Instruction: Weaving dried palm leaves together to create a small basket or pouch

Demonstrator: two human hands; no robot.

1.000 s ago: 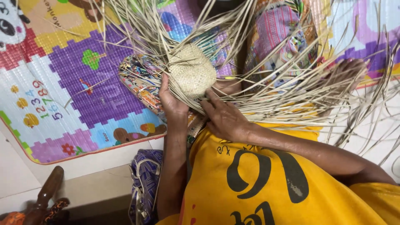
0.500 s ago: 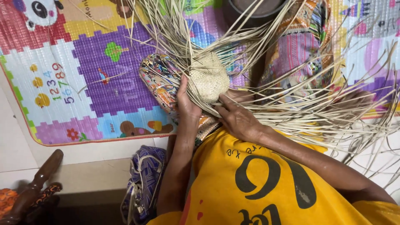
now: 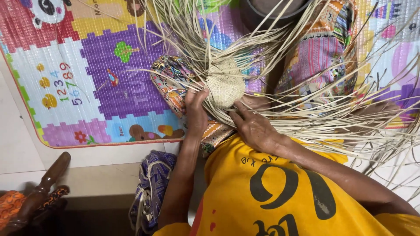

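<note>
A small round woven piece [image 3: 225, 86] of pale straw rests on my lap, with many long loose straw strips [image 3: 306, 118] fanning out from it in all directions. My left hand [image 3: 195, 109] grips the left edge of the woven piece, fingers curled onto it. On its lower right side, my right hand [image 3: 253, 129] presses against the strips with the fingers pinching them. I wear a yellow shirt [image 3: 280, 192] and patterned colourful trousers [image 3: 175, 87].
A colourful foam play mat [image 3: 87, 87] with animals and numerals covers the floor ahead. A purple bag [image 3: 151, 192] lies by my left elbow. A dark wooden furniture leg [image 3: 41, 188] stands at the lower left on pale floor tiles [image 3: 17, 144].
The view has shifted, so the woven piece and hands sit further right and higher. Both hands keep hold of the straw weave, with small finger movements.
</note>
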